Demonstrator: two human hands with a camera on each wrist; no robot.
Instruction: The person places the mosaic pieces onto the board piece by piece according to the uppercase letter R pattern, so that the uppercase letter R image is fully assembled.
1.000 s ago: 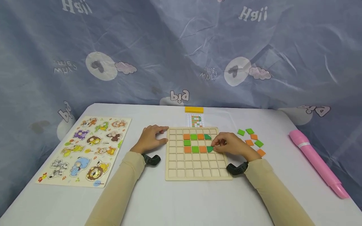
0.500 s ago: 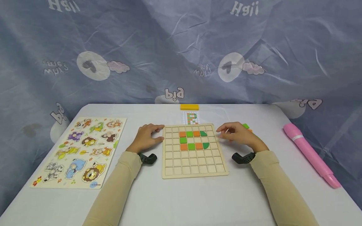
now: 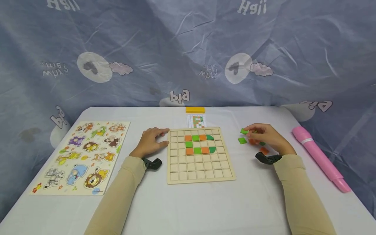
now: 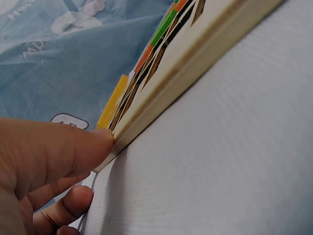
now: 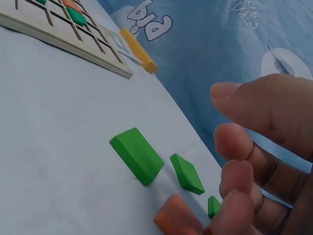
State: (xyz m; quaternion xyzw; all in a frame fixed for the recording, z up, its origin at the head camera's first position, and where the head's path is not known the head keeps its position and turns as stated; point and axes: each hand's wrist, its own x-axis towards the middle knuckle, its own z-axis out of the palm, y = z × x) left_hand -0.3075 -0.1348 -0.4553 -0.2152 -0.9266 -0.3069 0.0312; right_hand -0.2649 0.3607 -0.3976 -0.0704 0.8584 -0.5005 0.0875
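A wooden grid board lies mid-table, with orange, green and rounded dark green tiles set in its upper cells. My left hand rests at its left side; in the left wrist view the thumb touches the board's edge near a corner. Over the loose tiles right of the board hovers my right hand, holding nothing, its thumb and fingers apart. In the right wrist view, green tiles and an orange tile lie below the fingertips. The hand partly hides other loose tiles.
Behind the board are a pattern card and a yellow block. An animal puzzle board lies at the left. A pink microphone-shaped stick lies at the right. A printed cloth hangs behind the table.
My right hand has left the rounded dark green tile in the board and moved right, over the loose tiles. The left hand stays at the board's left edge. The head view has shifted slightly.
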